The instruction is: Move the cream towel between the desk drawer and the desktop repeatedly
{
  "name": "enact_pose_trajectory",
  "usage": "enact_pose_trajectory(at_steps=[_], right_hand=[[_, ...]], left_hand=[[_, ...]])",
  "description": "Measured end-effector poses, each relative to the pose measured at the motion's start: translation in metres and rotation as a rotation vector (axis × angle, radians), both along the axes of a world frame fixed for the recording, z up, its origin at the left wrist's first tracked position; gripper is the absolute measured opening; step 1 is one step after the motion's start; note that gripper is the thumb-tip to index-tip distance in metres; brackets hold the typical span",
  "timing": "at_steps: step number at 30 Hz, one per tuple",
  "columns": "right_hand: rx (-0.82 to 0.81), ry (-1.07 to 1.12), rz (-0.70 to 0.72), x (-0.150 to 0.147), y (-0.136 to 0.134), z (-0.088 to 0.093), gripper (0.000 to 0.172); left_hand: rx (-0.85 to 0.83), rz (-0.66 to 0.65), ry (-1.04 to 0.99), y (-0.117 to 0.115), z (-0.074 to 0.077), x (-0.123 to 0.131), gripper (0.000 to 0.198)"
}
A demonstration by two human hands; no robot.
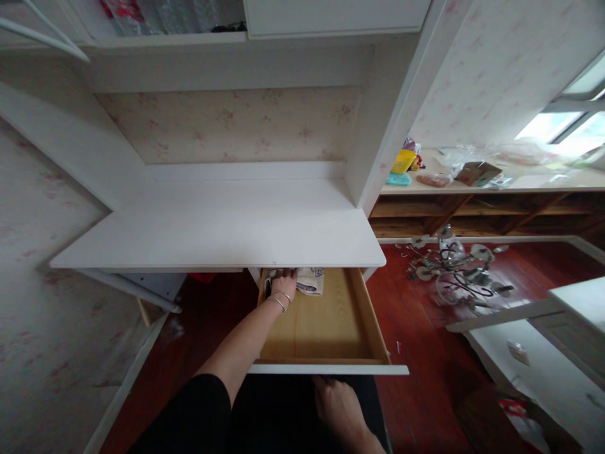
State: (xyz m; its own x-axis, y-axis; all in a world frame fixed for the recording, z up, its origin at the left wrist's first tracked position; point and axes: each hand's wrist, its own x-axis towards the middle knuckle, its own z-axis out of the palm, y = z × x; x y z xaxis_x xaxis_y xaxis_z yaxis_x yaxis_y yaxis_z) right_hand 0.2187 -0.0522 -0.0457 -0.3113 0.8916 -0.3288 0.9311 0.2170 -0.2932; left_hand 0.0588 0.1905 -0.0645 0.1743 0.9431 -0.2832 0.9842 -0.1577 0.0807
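Observation:
Under the white desk top (227, 221), a wooden drawer (326, 328) with a white front is pulled out. My left hand (283, 285), with a thin bracelet at the wrist, reaches to its back left corner. Its fingers press closed on a folded, light patterned cloth (311, 282), which shows on both sides of the hand. A small dark thing lies by the fingers; I cannot make out its kind. My right hand (339, 405) is curled just below the drawer front, over my dark-clothed lap. Its fingertips are partly hidden, so any grip on the drawer's edge does not show.
On the red wood floor (401, 403) to the right lies a metal chandelier (458, 268). Behind it, a low wooden shelf unit (472, 211) carries a yellow container (403, 161), a cardboard box (478, 173) and plastic bags. White furniture (515, 359) stands at the lower right.

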Motion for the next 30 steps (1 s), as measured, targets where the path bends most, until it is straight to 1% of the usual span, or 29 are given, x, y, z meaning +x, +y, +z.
enact_pose_trajectory(at_steps=[5,7,9,11,14,18,25,30], right_hand=[[-0.004,0.023,0.000,0.001,0.000,-0.001,0.036],[-0.003,0.035,0.002,0.001,0.000,-0.001,0.037],[-0.006,0.045,0.003,0.000,0.001,-0.002,0.039],[-0.016,0.042,0.002,0.000,0.002,-0.003,0.041],[-0.054,0.007,-0.006,0.000,0.004,-0.006,0.044],[-0.073,-0.005,-0.016,0.001,0.008,-0.008,0.044],[-0.084,-0.045,0.006,0.001,0.013,-0.020,0.040],[-0.143,-0.087,0.027,0.001,0.016,-0.018,0.038]], left_hand=[[-0.129,0.050,-0.020,-0.007,-0.023,0.007,0.077],[-0.178,0.059,-0.068,-0.004,-0.030,0.004,0.079],[-0.185,0.040,-0.118,0.004,-0.035,-0.003,0.079],[-0.168,0.010,-0.148,0.014,-0.035,-0.011,0.080],[-0.141,-0.030,-0.173,0.030,-0.032,-0.019,0.077],[-0.138,-0.040,-0.194,0.043,-0.028,-0.018,0.067],[-0.131,0.048,-0.168,0.038,-0.034,0.000,0.056],[-0.143,0.027,-0.187,0.036,-0.036,0.027,0.054]])
